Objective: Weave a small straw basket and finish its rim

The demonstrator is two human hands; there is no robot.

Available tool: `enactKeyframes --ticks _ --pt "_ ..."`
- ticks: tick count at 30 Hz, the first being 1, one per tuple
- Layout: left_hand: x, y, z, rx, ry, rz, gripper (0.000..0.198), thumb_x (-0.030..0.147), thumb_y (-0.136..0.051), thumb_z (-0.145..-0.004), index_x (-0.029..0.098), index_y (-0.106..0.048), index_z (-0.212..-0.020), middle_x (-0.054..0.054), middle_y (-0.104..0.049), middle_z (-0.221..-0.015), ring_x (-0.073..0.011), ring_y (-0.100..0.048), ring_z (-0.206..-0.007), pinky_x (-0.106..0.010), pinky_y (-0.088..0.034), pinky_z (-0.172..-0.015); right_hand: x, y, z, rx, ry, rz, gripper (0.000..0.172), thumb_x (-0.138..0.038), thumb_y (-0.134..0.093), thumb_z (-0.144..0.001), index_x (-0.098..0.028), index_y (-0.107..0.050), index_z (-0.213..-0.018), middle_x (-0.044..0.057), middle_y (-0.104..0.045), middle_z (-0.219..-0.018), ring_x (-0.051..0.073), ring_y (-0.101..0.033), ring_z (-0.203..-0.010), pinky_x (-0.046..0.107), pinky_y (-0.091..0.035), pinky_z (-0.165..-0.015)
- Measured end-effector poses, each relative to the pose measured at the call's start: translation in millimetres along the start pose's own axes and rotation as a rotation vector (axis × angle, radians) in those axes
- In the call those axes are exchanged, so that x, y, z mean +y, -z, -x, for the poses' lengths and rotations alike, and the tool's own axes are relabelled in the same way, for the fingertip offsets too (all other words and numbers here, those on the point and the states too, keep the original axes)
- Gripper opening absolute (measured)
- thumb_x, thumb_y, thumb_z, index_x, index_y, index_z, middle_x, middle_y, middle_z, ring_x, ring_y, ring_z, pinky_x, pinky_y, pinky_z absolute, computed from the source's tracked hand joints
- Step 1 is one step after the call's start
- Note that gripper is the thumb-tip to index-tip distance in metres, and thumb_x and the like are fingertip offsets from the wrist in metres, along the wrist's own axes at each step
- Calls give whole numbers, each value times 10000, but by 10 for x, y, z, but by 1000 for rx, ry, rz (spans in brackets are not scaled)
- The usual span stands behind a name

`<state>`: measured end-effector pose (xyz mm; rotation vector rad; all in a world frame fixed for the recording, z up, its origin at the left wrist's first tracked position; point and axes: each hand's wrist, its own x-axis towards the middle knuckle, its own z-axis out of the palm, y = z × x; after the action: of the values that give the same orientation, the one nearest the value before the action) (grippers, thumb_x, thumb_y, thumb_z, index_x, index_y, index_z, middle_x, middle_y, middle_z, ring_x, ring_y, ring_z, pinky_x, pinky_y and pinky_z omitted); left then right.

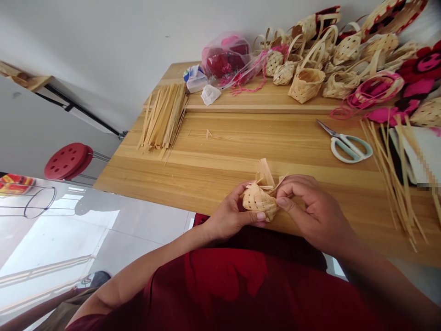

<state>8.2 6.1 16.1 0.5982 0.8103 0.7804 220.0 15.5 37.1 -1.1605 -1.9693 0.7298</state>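
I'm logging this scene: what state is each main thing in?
Small basket of pale woven strips: partly woven, strip ends sticking up at its top.
Left hand: closed around the basket's left side.
Right hand: pinching at the basket's right side.
Metal scissors with white and pale-green handles: lying flat, blades seemingly closed.
Sheaf of flat tan strips: lying in a pile.
Red round stools: stacked.
Clear plastic bag: filled, red showing through.

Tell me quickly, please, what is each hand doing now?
Left hand: closed around the small woven basket, holding it.
Right hand: closed, pinching at the basket's side; which strip it grips cannot be told.
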Motion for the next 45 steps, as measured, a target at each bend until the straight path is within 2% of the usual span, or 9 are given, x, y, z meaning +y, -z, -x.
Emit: enactKeyframes --ticks 12,19,26,30,33,36,38,40,45 --pt "-88 146 -102 -72 -178 -108 824 187 -948 -707 248 -474 -1379 -46 -680 -1150 -151 -683 -942 -299 -562 -889 20 -14 -54 32 99 108 145 -190 -650 -983 -251 -675 -854 30 -715 -892 247 -612 -990 429 -472 -927" --pt "-37 232 -173 -103 -402 -271 844 262 -923 -768 309 -440 -1459 -53 -643 -1255 -183 -672 -1063 -318 -561 -945 -2 -64 -75 136 210 200 92 -166 -706 -954 -252 -710 -986 49 -735 -964 281 -614 -1119 494 -499 -1033" --pt "55 254 -200 -81 -596 -463 726 315 -883 -827 303 -481 -1432 -66 -651 -1261 -212 -675 -1096 -345 -585 -929 -56 -36 -52 311 350 389 282 -110 -789 -868 -256 -690 -1089 63 -740 -1019 316 -653 -1189 506 -523 -1042" --pt "69 287 -233 -123 -641 -452 689 272 -865 -850 336 -491 -1426 -75 -633 -1382 -233 -656 -1228 -386 -561 -1026 -35 43 -44 380 339 436 397 -147 -831 -837 -282 -681 -1179 73 -719 -1098 345 -651 -1216 526 -515 -1050" --pt "67 309 -268 -144 -661 -421 671 208 -861 -848 341 -516 -1408 -77 -609 -1452 -231 -629 -1304 -387 -530 -1085 17 56 -25 399 245 354 596 -203 -851 -829 -308 -619 -1367 105 -687 -1242 360 -631 -1246 541 -520 -1050" --pt "67 321 -304 -149 -687 -406 631 175 -854 -850 334 -543 -1376 -75 -584 -1493 -224 -609 -1341 -386 -506 -1122 94 13 3 403 59 148 743 -285 -867 -822 -333 -530 -1482 110 -640 -1351 328 -642 -1175 490 -580 -899" --pt "59 329 -331 -137 -679 -406 595 188 -850 -858 317 -555 -1359 -82 -580 -1496 -224 -615 -1334 -390 -503 -1130 131 -16 11 379 -39 29 707 -312 -872 -819 -325 -551 -1448 85 -658 -1278 263 -662 -1000 438 -586 -822" --pt "33 343 -362 -110 -646 -414 572 219 -844 -870 293 -555 -1357 -97 -598 -1464 -228 -638 -1298 -395 -518 -1116 138 -24 -1 357 -82 -61 539 -291 -853 -842 -311 -619 -1327 38 -683 -1098 200 -655 -846 383 -589 -785" --pt "-53 400 -433 -44 -627 -504 569 280 -850 -868 268 -541 -1345 -105 -615 -1398 -241 -659 -1254 -400 -571 -1057 64 35 -87 349 -114 -110 171 -227 -765 -911 -290 -666 -1035 -16 -690 -852 151 -677 -708 275 -581 -653"
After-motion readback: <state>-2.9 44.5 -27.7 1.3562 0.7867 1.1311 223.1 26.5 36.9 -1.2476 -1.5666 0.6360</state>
